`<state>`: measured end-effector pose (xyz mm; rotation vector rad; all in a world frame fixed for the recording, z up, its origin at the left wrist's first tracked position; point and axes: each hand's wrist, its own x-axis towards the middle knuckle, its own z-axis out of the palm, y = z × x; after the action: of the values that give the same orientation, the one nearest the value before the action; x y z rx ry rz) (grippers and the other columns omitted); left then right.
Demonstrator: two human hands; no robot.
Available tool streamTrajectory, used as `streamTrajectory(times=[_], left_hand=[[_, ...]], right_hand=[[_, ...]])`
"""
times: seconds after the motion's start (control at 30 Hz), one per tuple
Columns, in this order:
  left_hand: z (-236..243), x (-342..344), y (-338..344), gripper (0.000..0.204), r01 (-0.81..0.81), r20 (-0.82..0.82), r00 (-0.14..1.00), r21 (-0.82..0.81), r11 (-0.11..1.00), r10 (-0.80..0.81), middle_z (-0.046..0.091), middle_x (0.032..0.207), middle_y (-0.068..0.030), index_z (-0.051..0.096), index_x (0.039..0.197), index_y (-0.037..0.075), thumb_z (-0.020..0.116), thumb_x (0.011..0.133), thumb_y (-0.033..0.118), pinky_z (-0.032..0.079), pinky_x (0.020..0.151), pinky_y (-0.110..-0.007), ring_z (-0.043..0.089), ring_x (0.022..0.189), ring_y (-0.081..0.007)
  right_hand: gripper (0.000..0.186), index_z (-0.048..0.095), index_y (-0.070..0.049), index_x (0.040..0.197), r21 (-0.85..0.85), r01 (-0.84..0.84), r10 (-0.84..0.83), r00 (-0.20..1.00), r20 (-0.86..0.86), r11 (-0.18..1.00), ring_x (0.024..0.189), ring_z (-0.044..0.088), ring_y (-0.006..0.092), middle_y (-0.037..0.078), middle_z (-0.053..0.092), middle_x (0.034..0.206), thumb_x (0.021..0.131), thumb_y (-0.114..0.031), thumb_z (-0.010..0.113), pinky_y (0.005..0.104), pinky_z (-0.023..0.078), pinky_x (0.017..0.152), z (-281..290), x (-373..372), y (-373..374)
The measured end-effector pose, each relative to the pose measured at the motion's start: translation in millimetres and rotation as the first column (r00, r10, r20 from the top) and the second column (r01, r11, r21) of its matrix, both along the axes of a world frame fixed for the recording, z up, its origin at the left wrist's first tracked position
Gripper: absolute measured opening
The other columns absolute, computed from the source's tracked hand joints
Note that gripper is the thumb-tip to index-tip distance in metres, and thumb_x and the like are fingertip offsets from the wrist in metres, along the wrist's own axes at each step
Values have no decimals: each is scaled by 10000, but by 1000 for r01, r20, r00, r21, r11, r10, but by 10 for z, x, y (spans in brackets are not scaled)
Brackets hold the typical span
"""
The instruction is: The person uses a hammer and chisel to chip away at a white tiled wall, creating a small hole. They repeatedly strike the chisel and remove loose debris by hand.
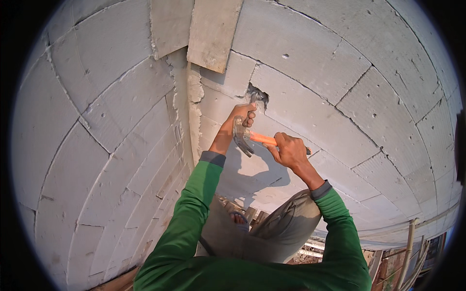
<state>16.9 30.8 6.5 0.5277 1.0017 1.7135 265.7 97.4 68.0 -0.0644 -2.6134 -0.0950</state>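
Observation:
My left hand (245, 114) is closed around a dark metal tool (255, 96), whose upper end sits in a rough hole (262, 97) broken in the wall of pale blocks (301, 92). My right hand (289, 150) grips the orange handle of a claw hammer (262, 138) near its dark end. The hammer lies almost level, its metal head (240, 136) just below my left fingers, toward me from the hole. Part of the left-hand tool is hidden by my fingers, so I cannot make out its full shape.
A second block wall (92, 160) meets this one at a rough corner (191, 106) on the left, with two flat pieces (208, 34) above it. My bent legs and sandalled foot (239, 218) are over wooden slats. Poles (407, 247) and planks stand at lower right.

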Motion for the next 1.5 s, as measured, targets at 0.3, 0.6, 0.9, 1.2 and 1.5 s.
streamTrajectory(times=[0.3, 0.6, 0.9, 1.2, 1.5], left_hand=[[-1103, 693, -758, 238, -193, -85, 981, -260, 946, 177, 546, 663, -4, 648, 992, 35, 645, 1000, 273, 384, 421, -287, 471, 456, -93], [-2955, 2064, -1796, 363, -299, -466, 885, -597, 745, -18, 703, 765, -197, 722, 894, -62, 677, 910, 298, 521, 608, -440, 679, 639, -311], [-3534, 2051, -1784, 377, -524, -616, 774, -491, 696, 148, 699, 741, -210, 728, 888, -36, 652, 937, 329, 525, 672, -451, 691, 697, -350], [-3395, 2118, -1813, 397, -454, -568, 819, -549, 702, 85, 696, 730, -237, 731, 845, -48, 679, 903, 341, 530, 719, -476, 690, 675, -386], [-3461, 2114, -1712, 404, -523, -697, 714, -475, 708, 60, 664, 621, -114, 738, 805, -32, 685, 904, 357, 502, 567, -405, 649, 546, -220]], right_hand=[[420, 546, -42, 846, 5, -6, 5, 998, 58, 1000, 525, 629, 357, 155, 628, 681, 983, -425, 651, 443, 479, 459, -12, -31, -103], [408, 544, -18, 883, -177, 328, -327, 944, 34, 928, 603, 656, 439, 242, 655, 742, 1062, -384, 532, 523, 507, 515, -57, -293, 64], [419, 574, 33, 919, -224, 381, -327, 913, 244, 897, 685, 683, 494, 313, 681, 760, 1059, -358, 518, 581, 529, 606, -269, -536, 3], [450, 578, 43, 905, -188, 405, -378, 911, 163, 895, 695, 673, 524, 326, 673, 754, 1066, -370, 501, 604, 527, 653, -239, -589, 141], [503, 578, 51, 916, -107, 187, -119, 883, 454, 976, 689, 680, 483, 308, 654, 716, 1069, -418, 484, 555, 544, 633, -318, -419, -298]])
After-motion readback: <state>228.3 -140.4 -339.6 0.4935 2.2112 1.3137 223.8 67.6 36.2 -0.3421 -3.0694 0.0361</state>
